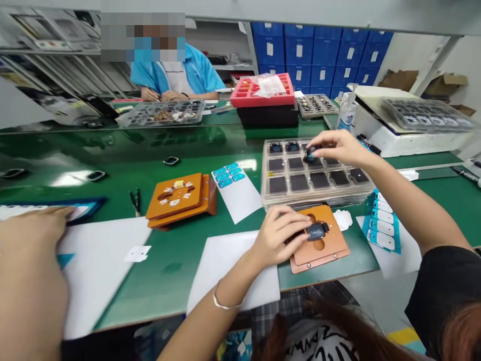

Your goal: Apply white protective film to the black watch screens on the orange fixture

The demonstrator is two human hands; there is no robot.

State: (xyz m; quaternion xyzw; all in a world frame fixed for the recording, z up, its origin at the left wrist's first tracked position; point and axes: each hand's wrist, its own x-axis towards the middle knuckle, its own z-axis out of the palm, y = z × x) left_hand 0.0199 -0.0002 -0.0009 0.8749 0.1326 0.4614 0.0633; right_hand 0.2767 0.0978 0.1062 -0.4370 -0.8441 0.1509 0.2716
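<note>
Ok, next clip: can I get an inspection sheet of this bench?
Surface: green bench mat, white sheets on it.
Job's things: clear compartment tray; brown jig plate bearing a dark oval part.
Clutter: second orange jig, blue label sheets, small pliers.
Fingers: right hand pinches a small dark part over the tray; left hand rests on the jig plate beside the oval part.
Cables: nothing seen.
Surroundings: co-worker in blue opposite, blue drawer bins, another hand at left.

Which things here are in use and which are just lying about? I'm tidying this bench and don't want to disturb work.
In use:
left hand on the small dark part in the orange fixture
right hand setting a dark part in the compartment tray

Lying about:
second orange fixture
blue label sheet
tweezers
red tray
</note>
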